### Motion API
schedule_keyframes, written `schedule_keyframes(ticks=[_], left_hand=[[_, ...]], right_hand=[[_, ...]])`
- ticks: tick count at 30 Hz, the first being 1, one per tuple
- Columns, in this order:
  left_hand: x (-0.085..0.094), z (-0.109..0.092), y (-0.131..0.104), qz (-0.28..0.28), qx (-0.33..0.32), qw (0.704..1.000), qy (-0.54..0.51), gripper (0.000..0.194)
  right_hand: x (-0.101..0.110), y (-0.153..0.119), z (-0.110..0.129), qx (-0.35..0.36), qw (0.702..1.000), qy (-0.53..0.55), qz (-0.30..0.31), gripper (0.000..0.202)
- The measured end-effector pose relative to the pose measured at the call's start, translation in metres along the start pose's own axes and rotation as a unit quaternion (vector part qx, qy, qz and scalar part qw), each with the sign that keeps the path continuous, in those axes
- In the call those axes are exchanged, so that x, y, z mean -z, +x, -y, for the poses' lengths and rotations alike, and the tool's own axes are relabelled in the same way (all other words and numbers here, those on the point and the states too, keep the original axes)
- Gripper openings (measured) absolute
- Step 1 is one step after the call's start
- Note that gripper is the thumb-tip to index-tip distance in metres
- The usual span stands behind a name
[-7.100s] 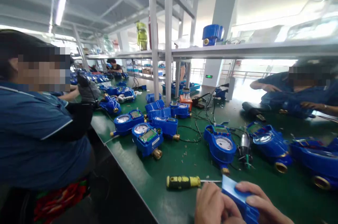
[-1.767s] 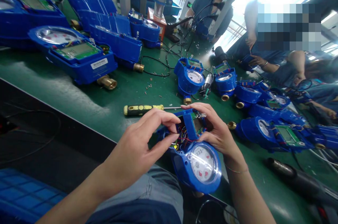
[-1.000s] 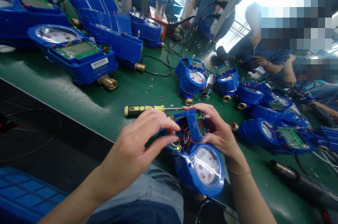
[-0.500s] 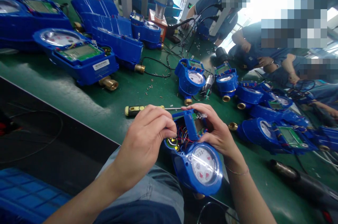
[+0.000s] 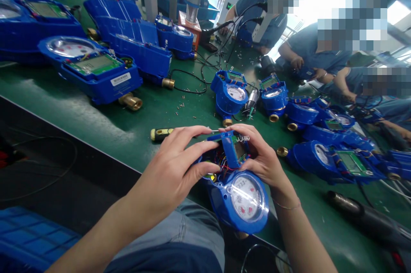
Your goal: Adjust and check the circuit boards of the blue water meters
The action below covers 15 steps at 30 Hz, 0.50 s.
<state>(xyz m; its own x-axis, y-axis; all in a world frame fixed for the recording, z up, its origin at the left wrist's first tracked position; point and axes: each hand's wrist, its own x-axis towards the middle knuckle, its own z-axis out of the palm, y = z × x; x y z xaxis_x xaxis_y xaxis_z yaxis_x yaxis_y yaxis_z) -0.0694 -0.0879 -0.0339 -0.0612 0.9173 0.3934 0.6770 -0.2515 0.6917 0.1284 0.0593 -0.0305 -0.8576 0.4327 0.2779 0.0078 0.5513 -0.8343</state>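
Observation:
A blue water meter (image 5: 216, 204) with a round white dial sits tilted at the table's front edge, its electronics compartment uncovered. My right hand (image 5: 265, 159) grips the display module (image 5: 229, 148), a blue frame with a green circuit board, which stands tipped up out of the compartment. A small coiled metal spring (image 5: 243, 138) sticks out near its top. Coloured wires (image 5: 223, 162) run beneath the module. Over the compartment's left side my left hand (image 5: 170, 168) is spread, its thumb tip beside the wires and its fingers apart. A yellow-and-black screwdriver (image 5: 161, 135) lies behind that hand, partly covered by it.
More blue meters stand on the green table (image 5: 154, 114), such as one with a barcode label (image 5: 99, 71) at left and one (image 5: 324, 161) at right. Small screws lie scattered. A heat gun (image 5: 359, 217) rests at front right. Several co-workers (image 5: 308, 54) sit across the table.
My left hand has opened from a pinch over the compartment, its fingers now stretched across the left side. The right hand keeps its hold on the display module.

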Motion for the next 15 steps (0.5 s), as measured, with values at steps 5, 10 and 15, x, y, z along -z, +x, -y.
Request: schedule_keyframes(ticks=[5,10,15], left_hand=[[-0.005,-0.002,-0.004,0.048,-0.011,0.998,0.031,0.040],[-0.016,-0.012,-0.008,0.070,-0.009,0.997,0.036,0.040],[-0.026,-0.017,-0.013,0.060,0.001,0.994,0.088,0.039]], right_hand=[[-0.001,-0.001,-0.001,0.005,1.000,0.002,-0.004,0.065],[0.001,0.003,0.002,0.003,1.000,-0.001,0.014,0.065],[0.006,0.001,0.018,-0.046,0.997,-0.028,0.053,0.063]])
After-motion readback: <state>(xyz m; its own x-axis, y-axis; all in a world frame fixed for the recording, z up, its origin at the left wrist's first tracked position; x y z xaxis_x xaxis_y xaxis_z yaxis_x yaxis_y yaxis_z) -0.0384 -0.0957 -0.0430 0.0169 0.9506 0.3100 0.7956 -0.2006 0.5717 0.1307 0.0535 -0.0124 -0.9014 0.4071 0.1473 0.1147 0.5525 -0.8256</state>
